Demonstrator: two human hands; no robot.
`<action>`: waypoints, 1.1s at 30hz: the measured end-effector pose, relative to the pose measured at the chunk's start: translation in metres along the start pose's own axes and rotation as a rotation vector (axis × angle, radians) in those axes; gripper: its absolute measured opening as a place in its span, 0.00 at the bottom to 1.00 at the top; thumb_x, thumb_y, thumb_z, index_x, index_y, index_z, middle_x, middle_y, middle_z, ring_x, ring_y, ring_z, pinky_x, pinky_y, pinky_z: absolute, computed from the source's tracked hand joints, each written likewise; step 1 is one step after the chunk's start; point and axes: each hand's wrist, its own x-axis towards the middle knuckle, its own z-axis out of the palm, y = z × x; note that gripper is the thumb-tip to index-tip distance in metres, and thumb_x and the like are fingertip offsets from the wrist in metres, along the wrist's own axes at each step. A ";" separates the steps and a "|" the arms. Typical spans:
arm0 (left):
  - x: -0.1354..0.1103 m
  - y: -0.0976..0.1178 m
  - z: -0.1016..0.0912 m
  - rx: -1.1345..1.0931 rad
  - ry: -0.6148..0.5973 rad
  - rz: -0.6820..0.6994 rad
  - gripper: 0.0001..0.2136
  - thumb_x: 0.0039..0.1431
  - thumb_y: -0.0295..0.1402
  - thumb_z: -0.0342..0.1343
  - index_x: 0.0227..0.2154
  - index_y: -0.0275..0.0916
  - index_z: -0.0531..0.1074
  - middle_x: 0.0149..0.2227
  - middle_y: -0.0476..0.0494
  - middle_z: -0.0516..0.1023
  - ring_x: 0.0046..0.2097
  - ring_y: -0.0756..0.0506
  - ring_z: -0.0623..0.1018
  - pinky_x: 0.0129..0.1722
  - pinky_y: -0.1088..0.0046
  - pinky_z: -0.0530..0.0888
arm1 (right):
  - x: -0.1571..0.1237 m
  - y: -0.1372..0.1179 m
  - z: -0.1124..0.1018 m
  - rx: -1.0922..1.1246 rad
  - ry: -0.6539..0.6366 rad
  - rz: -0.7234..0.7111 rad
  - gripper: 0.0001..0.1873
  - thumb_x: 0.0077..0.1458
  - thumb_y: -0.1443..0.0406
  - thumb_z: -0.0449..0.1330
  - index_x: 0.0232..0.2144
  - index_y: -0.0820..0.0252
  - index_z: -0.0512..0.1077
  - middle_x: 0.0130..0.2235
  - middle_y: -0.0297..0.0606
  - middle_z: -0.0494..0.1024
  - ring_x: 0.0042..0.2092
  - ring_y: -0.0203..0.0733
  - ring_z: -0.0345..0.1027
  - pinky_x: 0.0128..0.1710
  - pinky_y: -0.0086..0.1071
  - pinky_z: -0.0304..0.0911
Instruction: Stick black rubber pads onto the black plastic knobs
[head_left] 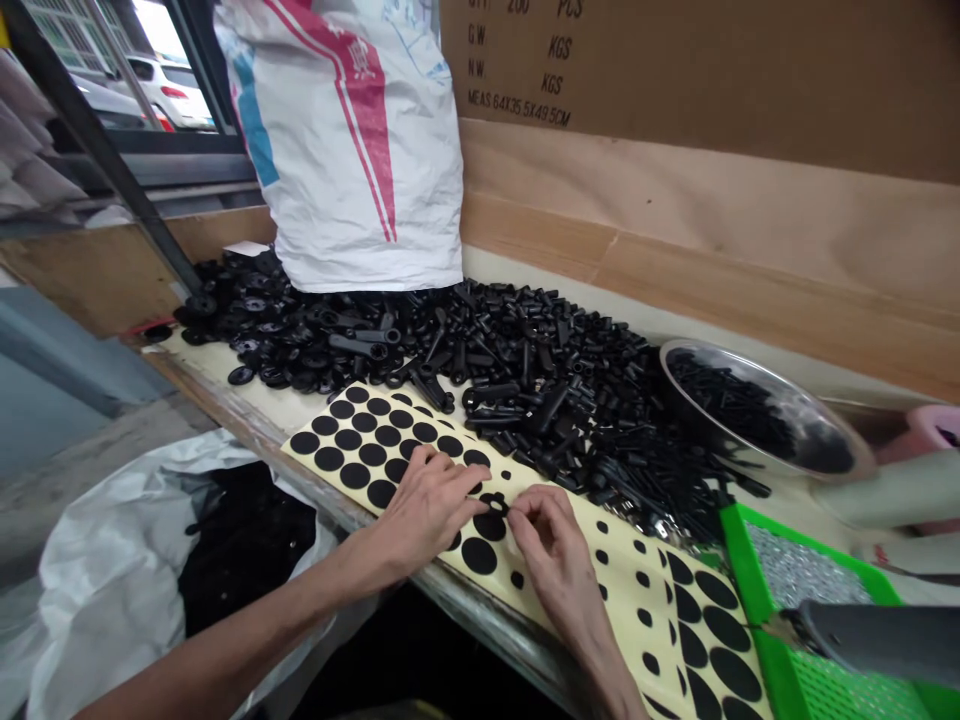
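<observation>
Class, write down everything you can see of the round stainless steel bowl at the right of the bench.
The round stainless steel bowl is shallow and wide, with a smooth, polished, mirror-like inside and a plain rounded rim. It appears tilted, its opening turned toward the viewer. A heap of small black elongated parts lies inside it, leaving the right part of the metal bare. It stands at the right end of a large pile of loose black parts, which reaches its near left side. No hand touches it.
</observation>
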 end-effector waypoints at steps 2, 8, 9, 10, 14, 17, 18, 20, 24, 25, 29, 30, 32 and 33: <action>0.006 0.001 -0.004 -0.080 -0.016 -0.024 0.07 0.64 0.32 0.51 0.41 0.42 0.73 0.35 0.48 0.79 0.40 0.45 0.72 0.49 0.61 0.57 | 0.001 -0.001 -0.005 0.055 -0.012 0.009 0.10 0.59 0.59 0.55 0.28 0.56 0.69 0.35 0.36 0.70 0.38 0.40 0.66 0.39 0.33 0.63; 0.023 0.013 -0.011 -0.462 0.019 -0.206 0.07 0.58 0.32 0.55 0.27 0.41 0.76 0.34 0.48 0.79 0.42 0.44 0.71 0.47 0.66 0.61 | -0.004 -0.002 -0.010 0.169 0.113 0.078 0.13 0.59 0.57 0.56 0.41 0.58 0.72 0.42 0.40 0.71 0.40 0.41 0.68 0.40 0.34 0.66; 0.025 0.016 -0.011 -0.573 0.029 -0.254 0.07 0.57 0.33 0.56 0.27 0.40 0.76 0.34 0.47 0.78 0.41 0.44 0.71 0.45 0.67 0.62 | -0.006 -0.001 -0.010 0.193 0.165 0.109 0.17 0.58 0.56 0.57 0.47 0.58 0.70 0.45 0.41 0.71 0.41 0.41 0.69 0.41 0.35 0.67; 0.028 0.020 -0.010 -0.692 0.033 -0.308 0.07 0.57 0.34 0.56 0.27 0.39 0.76 0.33 0.47 0.78 0.39 0.45 0.72 0.43 0.69 0.64 | -0.008 0.000 -0.011 0.221 0.217 0.154 0.22 0.58 0.55 0.58 0.52 0.58 0.67 0.46 0.41 0.70 0.40 0.40 0.69 0.41 0.36 0.67; 0.034 0.034 -0.004 -0.994 0.002 -0.464 0.08 0.54 0.35 0.57 0.26 0.37 0.76 0.26 0.49 0.73 0.30 0.49 0.70 0.32 0.75 0.64 | -0.011 0.002 -0.023 0.327 0.248 0.299 0.19 0.54 0.53 0.61 0.44 0.58 0.71 0.36 0.36 0.74 0.34 0.39 0.69 0.37 0.33 0.66; 0.038 0.045 0.003 -1.010 -0.063 -0.482 0.08 0.54 0.36 0.58 0.26 0.37 0.75 0.24 0.51 0.70 0.27 0.51 0.66 0.28 0.77 0.61 | -0.011 0.004 -0.034 0.309 0.236 0.235 0.13 0.55 0.54 0.60 0.30 0.58 0.72 0.30 0.34 0.72 0.33 0.39 0.67 0.33 0.31 0.64; 0.040 0.049 0.005 -1.016 -0.092 -0.483 0.08 0.54 0.36 0.58 0.27 0.36 0.75 0.24 0.51 0.70 0.27 0.51 0.66 0.28 0.77 0.61 | -0.012 0.004 -0.036 0.301 0.257 0.223 0.13 0.55 0.55 0.60 0.28 0.58 0.71 0.30 0.34 0.71 0.32 0.39 0.66 0.32 0.31 0.63; 0.044 0.055 0.010 -0.998 -0.123 -0.455 0.10 0.57 0.37 0.56 0.27 0.36 0.75 0.25 0.49 0.71 0.29 0.50 0.67 0.30 0.75 0.62 | -0.015 0.004 -0.036 0.247 0.346 0.172 0.12 0.55 0.57 0.60 0.25 0.57 0.69 0.31 0.34 0.70 0.33 0.39 0.65 0.32 0.31 0.62; 0.062 0.062 0.022 -0.631 0.065 -0.253 0.13 0.63 0.40 0.49 0.35 0.38 0.76 0.38 0.43 0.75 0.40 0.44 0.71 0.41 0.68 0.66 | -0.027 -0.002 -0.027 -0.060 0.657 -0.194 0.03 0.55 0.67 0.60 0.29 0.54 0.69 0.34 0.36 0.69 0.36 0.40 0.65 0.36 0.35 0.62; 0.068 0.061 0.026 -0.482 0.122 -0.207 0.13 0.63 0.40 0.50 0.42 0.40 0.75 0.41 0.42 0.74 0.43 0.42 0.70 0.45 0.64 0.65 | -0.030 -0.004 -0.026 -0.119 0.730 -0.273 0.05 0.54 0.69 0.60 0.31 0.54 0.69 0.36 0.36 0.68 0.36 0.40 0.65 0.36 0.35 0.62; 0.092 0.050 0.044 -0.159 0.068 -0.090 0.15 0.56 0.31 0.57 0.47 0.42 0.73 0.39 0.44 0.73 0.42 0.41 0.67 0.47 0.58 0.63 | -0.031 -0.003 -0.036 -0.076 0.943 -0.311 0.07 0.55 0.71 0.59 0.35 0.54 0.69 0.38 0.37 0.66 0.39 0.41 0.64 0.40 0.38 0.60; 0.097 0.046 0.047 -0.170 0.034 -0.075 0.13 0.55 0.28 0.56 0.44 0.42 0.74 0.37 0.45 0.73 0.41 0.41 0.67 0.47 0.58 0.63 | -0.029 0.000 -0.041 -0.025 0.947 -0.270 0.06 0.55 0.70 0.59 0.35 0.54 0.69 0.38 0.37 0.66 0.41 0.41 0.64 0.41 0.38 0.60; 0.102 0.042 0.049 -0.209 0.021 -0.074 0.12 0.55 0.26 0.56 0.41 0.42 0.75 0.35 0.46 0.74 0.41 0.43 0.68 0.46 0.61 0.65 | -0.025 0.005 -0.052 0.095 0.901 -0.125 0.03 0.56 0.66 0.60 0.34 0.55 0.68 0.39 0.37 0.67 0.43 0.42 0.63 0.43 0.37 0.61; 0.102 0.041 0.047 -0.243 0.030 -0.087 0.12 0.55 0.27 0.57 0.42 0.42 0.75 0.36 0.46 0.74 0.40 0.43 0.69 0.45 0.63 0.66 | -0.022 0.007 -0.055 0.161 0.857 -0.034 0.05 0.56 0.64 0.61 0.35 0.55 0.69 0.40 0.37 0.68 0.44 0.42 0.64 0.43 0.37 0.61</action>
